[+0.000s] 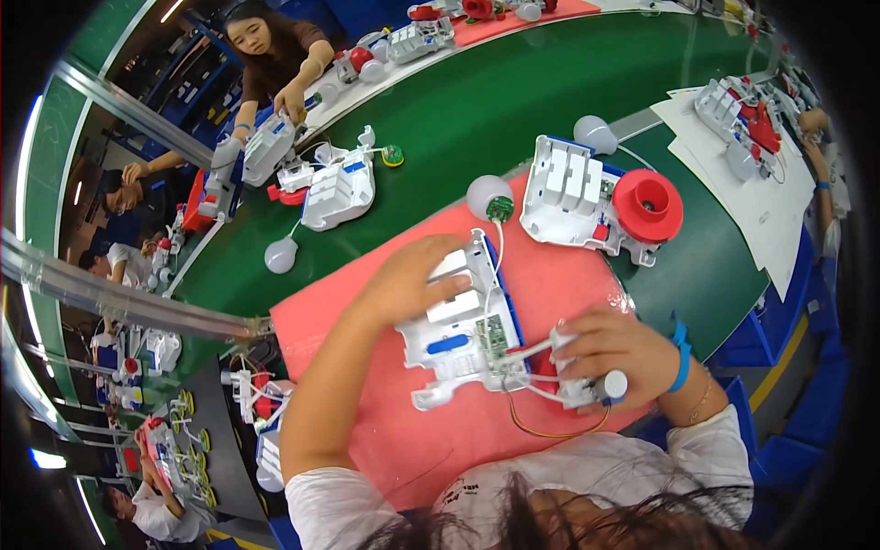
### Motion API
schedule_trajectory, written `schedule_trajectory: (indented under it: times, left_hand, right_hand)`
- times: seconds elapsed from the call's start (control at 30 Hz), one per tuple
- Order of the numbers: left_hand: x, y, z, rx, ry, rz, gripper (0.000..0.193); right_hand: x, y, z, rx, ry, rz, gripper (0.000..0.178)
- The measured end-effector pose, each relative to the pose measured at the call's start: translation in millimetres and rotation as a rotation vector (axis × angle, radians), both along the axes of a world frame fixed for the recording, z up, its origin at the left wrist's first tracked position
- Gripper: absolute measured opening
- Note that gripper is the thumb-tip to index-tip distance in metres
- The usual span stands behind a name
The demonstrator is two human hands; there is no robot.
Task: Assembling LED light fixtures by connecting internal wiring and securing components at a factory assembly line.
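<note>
L hand (417, 280) clamped on blocky wht plastic shell (458, 368), R hand (612, 350) gripping half-hidden, prob. plastic pc (576, 396).

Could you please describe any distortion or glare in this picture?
Head view: the green bench curves strongly; the right rim falls to black; a light at lower left burns out white; the white casing near the middle looks fairly clear.
</note>
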State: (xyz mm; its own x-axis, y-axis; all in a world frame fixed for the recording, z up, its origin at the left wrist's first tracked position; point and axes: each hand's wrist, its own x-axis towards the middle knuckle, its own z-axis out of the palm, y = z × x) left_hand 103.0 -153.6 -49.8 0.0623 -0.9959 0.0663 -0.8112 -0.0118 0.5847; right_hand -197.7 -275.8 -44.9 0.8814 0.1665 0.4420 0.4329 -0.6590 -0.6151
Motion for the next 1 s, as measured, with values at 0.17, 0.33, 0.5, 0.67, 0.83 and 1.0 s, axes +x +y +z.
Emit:
schedule_trajectory:
  times: [0.17, 0.33, 0.5, 0.67, 0.83, 1.0]
  left_hand:
    - [-41, 59, 13, 0.178, -0.026, 0.259, 0.049]
    - [-78, 124, 1, 0.138, -0.109, 0.510, 0.035]
    - [-107, 160, 44, 0.407, -0.083, 0.368, 0.042]
    - [-51, 142, 60, 0.046, 0.399, 0.032, 0.046]
    - [-42, 40, 25, -0.031, 0.706, -0.020, 0.087]
    - [-59, 31, 33, 0.062, 0.823, 0.053, 0.082]
  right_hand:
    - [2, -18, 26, -0.185, 0.058, -0.064, 0.046]
    - [32, -9, 50, -0.505, 0.041, -0.004, 0.047]
    - [61, 1, 57, -0.718, -0.056, 0.037, 0.036]
    - [70, 10, 59, -1.003, -0.248, 0.092, 0.031]
    - [78, 8, 60, -1.012, -0.395, 0.144, 0.030]
    - [53, -5, 78, -0.933, -0.513, -0.463, 0.033]
